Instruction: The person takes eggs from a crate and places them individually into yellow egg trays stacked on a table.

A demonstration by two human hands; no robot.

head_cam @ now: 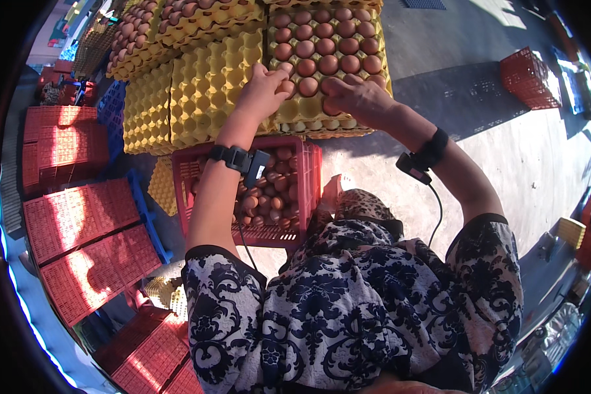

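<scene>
A yellow egg tray (300, 107) tops a stack in front of me, with rows of brown eggs (325, 47) in its cups. At the tray's left edge, my left hand (265, 91) has its fingers around a brown egg (286, 87). My right hand (362, 96) curls over the tray's near right part, holding another brown egg (331, 107) low under its fingers. Its palm hides some cups there. Bare cups show along the near row between the hands. Below my left forearm stands a red plastic crate (303, 192) containing many loose brown eggs (263, 201).
Empty yellow trays (202, 83) are stacked left of the filled one, with egg-filled trays (187, 15) behind. Red crates (88, 261) stand on blue pallets (150, 216) at left. Another red crate (529, 79) sits on the concrete floor (473, 157) at right.
</scene>
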